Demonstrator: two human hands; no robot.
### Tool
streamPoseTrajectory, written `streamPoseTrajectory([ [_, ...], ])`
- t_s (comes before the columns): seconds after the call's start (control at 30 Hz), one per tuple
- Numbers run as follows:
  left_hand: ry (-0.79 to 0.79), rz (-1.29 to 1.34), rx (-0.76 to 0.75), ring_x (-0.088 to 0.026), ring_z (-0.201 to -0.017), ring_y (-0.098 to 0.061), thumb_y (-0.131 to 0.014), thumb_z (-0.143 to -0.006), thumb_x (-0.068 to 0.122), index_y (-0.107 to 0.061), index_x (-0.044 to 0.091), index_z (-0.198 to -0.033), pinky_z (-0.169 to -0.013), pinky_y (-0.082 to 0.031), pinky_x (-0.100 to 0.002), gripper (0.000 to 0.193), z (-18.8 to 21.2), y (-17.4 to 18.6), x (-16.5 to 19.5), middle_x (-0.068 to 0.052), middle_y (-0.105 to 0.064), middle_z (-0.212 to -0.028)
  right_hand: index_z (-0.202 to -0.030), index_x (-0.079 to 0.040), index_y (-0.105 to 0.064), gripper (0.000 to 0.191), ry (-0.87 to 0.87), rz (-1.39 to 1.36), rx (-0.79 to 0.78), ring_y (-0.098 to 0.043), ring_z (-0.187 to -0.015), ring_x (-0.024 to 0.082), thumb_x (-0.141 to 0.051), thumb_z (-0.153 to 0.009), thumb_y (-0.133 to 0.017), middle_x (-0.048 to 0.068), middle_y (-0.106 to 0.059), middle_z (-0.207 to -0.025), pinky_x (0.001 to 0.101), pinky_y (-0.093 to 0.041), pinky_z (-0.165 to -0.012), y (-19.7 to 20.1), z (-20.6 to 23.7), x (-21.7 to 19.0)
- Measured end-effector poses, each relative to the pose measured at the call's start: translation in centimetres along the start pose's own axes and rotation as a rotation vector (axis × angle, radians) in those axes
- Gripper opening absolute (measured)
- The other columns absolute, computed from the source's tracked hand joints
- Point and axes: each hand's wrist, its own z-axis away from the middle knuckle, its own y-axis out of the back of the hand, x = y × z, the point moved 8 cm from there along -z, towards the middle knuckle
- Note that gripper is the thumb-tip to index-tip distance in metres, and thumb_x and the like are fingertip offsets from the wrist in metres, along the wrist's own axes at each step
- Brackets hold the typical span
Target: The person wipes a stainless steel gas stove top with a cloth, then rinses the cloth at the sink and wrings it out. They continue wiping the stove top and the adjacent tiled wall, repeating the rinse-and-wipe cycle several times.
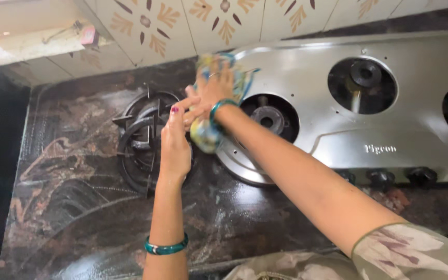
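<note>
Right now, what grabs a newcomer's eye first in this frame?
The right hand pressing a multicoloured cloth against the left end of the steel gas stove, mid-frame. Just beside it, the left hand is raised above the stacked black pan supports sitting on the dark marble counter. The stove's burners are bare, and patterned tiles line the wall behind.

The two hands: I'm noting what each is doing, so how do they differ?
The right hand presses a multicoloured cloth on the steel stove; the left hand holds nothing. The right lies flat, the left stands edge-up over the black pan supports. Both wrists wear green bangles.
</note>
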Motion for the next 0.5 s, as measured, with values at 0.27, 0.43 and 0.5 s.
streamPoseTrajectory([
  [0.27, -0.014, -0.050, -0.049, -0.022, -0.107, -0.069, -0.026, -0.109, 0.046, -0.061, 0.002, -0.131, -0.096, -0.051, -0.035, 0.061, 0.2, -3.9, 0.3, -0.014, -0.078, -0.119, -0.133, -0.005, -0.064, 0.058, 0.801, -0.031, 0.086, -0.031, -0.151, 0.046, -0.037, -0.086, -0.069, 0.023, -0.044, -0.154, 0.0589, -0.029, -0.126, 0.7, 16.9, -1.2],
  [0.43, -0.100, -0.054, -0.139, -0.023, -0.117, -0.067, -0.024, -0.111, 0.044, -0.061, 0.000, -0.132, -0.109, -0.043, -0.035, 0.061, 0.5, -7.2, 1.2, -0.018, -0.077, -0.120, -0.143, -0.025, -0.061, 0.069, 1.093, -0.178, -0.237, -0.029, -0.148, 0.043, -0.046, -0.079, -0.076, 0.012, -0.039, -0.160, 0.0600, -0.032, -0.114, 3.9, 21.3, 4.3],
  [0.5, -0.067, -0.024, -0.159, -0.023, -0.116, -0.066, -0.024, -0.111, 0.044, -0.061, 0.000, -0.132, -0.109, -0.043, -0.037, 0.061, 0.7, -8.3, 1.0, -0.018, -0.077, -0.120, -0.145, -0.029, -0.056, 0.070, 1.040, -0.170, -0.353, -0.028, -0.152, 0.041, -0.048, -0.081, -0.074, 0.005, -0.036, -0.164, 0.0575, -0.033, -0.116, 4.8, 21.6, 7.6],
])
